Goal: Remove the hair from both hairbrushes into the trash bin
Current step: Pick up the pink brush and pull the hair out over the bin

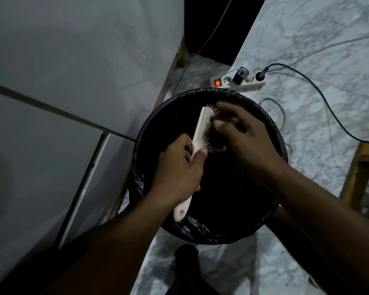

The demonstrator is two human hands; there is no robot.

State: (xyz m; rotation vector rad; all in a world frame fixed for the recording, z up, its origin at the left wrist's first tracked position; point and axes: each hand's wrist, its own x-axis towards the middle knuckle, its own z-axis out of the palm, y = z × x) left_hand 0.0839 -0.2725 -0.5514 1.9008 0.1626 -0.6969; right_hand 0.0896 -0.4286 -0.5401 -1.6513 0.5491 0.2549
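Note:
A pale pink hairbrush (200, 128) is held over the round black trash bin (281, 150), which is lined with a black bag. My left hand (179, 169) grips the brush by its handle, bristles facing right. My right hand (245, 137) is at the bristles, fingers pinched on a dark clump of hair (216, 138) caught in them. The fingertips are blurred. Only one hairbrush is in view.
A white power strip (239, 81) with a lit red switch and plugged cables lies on the marble floor just behind the bin. Grey cabinet fronts (73, 103) stand to the left. A wooden furniture leg (358, 177) is at the right.

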